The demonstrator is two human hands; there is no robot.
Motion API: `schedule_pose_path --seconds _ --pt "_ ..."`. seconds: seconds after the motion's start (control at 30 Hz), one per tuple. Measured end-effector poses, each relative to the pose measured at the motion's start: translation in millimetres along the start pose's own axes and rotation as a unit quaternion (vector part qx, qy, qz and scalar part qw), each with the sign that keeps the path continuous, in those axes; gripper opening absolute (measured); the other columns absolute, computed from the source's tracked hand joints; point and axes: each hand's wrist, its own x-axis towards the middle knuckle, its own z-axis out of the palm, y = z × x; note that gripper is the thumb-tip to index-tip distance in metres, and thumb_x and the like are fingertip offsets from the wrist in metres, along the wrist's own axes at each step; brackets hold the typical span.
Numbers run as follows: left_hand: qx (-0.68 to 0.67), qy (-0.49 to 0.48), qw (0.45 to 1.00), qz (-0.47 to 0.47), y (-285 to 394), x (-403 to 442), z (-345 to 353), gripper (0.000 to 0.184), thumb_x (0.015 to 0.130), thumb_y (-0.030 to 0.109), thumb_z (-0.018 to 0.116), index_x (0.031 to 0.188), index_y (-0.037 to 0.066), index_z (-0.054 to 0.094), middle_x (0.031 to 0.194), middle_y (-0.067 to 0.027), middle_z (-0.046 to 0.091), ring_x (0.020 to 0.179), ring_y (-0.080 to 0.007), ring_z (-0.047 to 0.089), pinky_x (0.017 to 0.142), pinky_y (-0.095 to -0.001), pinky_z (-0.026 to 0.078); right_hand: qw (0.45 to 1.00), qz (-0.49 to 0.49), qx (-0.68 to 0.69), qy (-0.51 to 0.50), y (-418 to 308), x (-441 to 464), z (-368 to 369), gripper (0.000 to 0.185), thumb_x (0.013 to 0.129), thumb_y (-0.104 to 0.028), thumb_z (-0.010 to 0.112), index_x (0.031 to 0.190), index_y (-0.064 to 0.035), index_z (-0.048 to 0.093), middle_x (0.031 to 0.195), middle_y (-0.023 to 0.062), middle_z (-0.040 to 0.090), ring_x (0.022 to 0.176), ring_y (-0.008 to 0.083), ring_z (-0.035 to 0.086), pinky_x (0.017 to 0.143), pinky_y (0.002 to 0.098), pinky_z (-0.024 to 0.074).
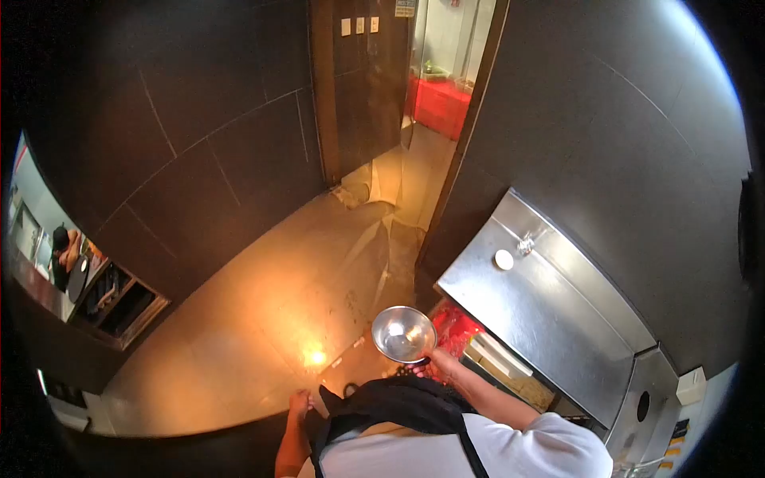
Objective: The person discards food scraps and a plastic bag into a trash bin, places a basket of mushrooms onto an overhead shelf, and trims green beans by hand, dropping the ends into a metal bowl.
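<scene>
My right hand (434, 365) grips the near right rim of a round metal bowl (398, 333), held out in front of my body. The bowl's shiny inside faces up, and I see nothing in it. Low on the left side, my left hand (300, 401) hangs beside my dark apron (390, 410). Its fingers look curled, but they are too small to make out whether anything is in them.
A steel counter (550, 295) runs along my right, with a small white round item (504, 260) and a clear glass-like item (524, 244) on it. Below sits a red plastic bag (456, 328). Ahead, a doorway shows a red crate (441, 107). A person (64, 247) appears far left.
</scene>
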Motion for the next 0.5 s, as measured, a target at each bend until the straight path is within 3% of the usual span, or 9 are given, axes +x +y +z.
schedule_pose_path --seconds 0.07,0.13,0.17,0.23,0.3,0.37,0.43,0.5 --pt "0.089 -0.022 0.987 0.135 78.4 48.4 3.8 0.022 0.096 0.023 0.060 0.102 0.002 0.066 0.077 -0.0085 0.066 0.059 -0.0159 0.062 0.050 -0.0296 0.049 0.997 -0.063 -0.009 0.043 -38.0 0.7 30.4 0.036 0.095 -0.020 0.053 0.116 0.0086 0.057 0.095 0.0199 0.070 0.072 0.0238 0.068 0.067 0.0371 0.0589" --pt "0.071 -0.049 0.989 0.122 179.5 59.2 26.6 0.025 0.095 0.023 0.063 0.105 0.001 0.067 0.082 -0.0101 0.068 0.064 -0.0165 0.063 0.054 -0.0288 0.051 0.991 -0.103 0.011 0.085 -73.5 -1.2 59.5 0.031 0.093 -0.014 0.053 0.114 0.0090 0.057 0.088 0.0190 0.069 0.072 0.0239 0.069 0.066 0.0361 0.0602" --pt "0.063 -0.084 0.987 0.121 212.2 88.5 39.9 0.032 0.095 0.028 0.064 0.113 0.002 0.066 0.092 -0.0117 0.070 0.072 -0.0174 0.066 0.062 -0.0298 0.053 0.988 -0.116 0.009 0.101 -86.3 0.3 66.8 0.033 0.093 -0.015 0.054 0.115 0.0099 0.056 0.091 0.0191 0.069 0.072 0.0250 0.069 0.066 0.0369 0.0596" --pt "0.083 -0.139 0.974 0.161 295.1 86.8 90.3 0.042 0.098 0.035 0.060 0.125 0.002 0.061 0.107 -0.0113 0.071 0.090 -0.0203 0.070 0.076 -0.0331 0.055 0.980 -0.147 0.002 0.133 -113.9 1.4 70.7 0.036 0.093 -0.015 0.055 0.116 0.0117 0.055 0.096 0.0193 0.068 0.072 0.0272 0.069 0.065 0.0383 0.0585" --pt "0.073 -0.231 0.947 0.210 362.6 91.6 133.3 0.042 0.101 0.034 0.055 0.129 0.003 0.058 0.110 -0.0111 0.070 0.093 -0.0217 0.070 0.080 -0.0341 0.056 0.978 -0.163 -0.017 0.126 -145.6 25.7 79.5 0.037 0.092 -0.014 0.057 0.120 0.0107 0.055 0.098 0.0184 0.068 0.072 0.0266 0.070 0.063 0.0357 0.0589" --pt "0.103 -0.313 0.919 0.215 432.9 70.7 176.0 0.049 0.102 0.042 0.052 0.135 0.005 0.053 0.118 -0.0135 0.067 0.100 -0.0256 0.068 0.082 -0.0390 0.057 0.975 -0.167 -0.038 0.138 -165.1 69.2 70.7 0.037 0.092 -0.015 0.058 0.121 0.0093 0.055 0.099 0.0178 0.068 0.071 0.0255 0.070 0.061 0.0339 0.0589" --pt "0.089 -0.358 0.916 0.159 483.0 72.9 206.4 0.058 0.104 0.050 0.043 0.142 0.006 0.046 0.127 -0.0155 0.063 0.106 -0.0280 0.066 0.085 -0.0434 0.058 0.977 -0.188 -0.036 0.091 -199.0 117.0 71.8 0.034 0.093 -0.016 0.060 0.118 0.0070 0.058 0.098 0.0153 0.068 0.070 0.0221 0.070 0.060 0.0318 0.0586" --pt "0.000 -0.356 0.924 0.138 521.5 96.3 215.3 0.064 0.104 0.056 0.034 0.145 0.007 0.043 0.132 -0.0162 0.060 0.111 -0.0302 0.064 0.086 -0.0470 0.058 0.983 -0.170 -0.054 0.046 -246.4 164.2 75.6 0.032 0.093 -0.015 0.060 0.118 0.0058 0.059 0.096 0.0151 0.069 0.070 0.0211 0.070 0.060 0.0303 0.0580"
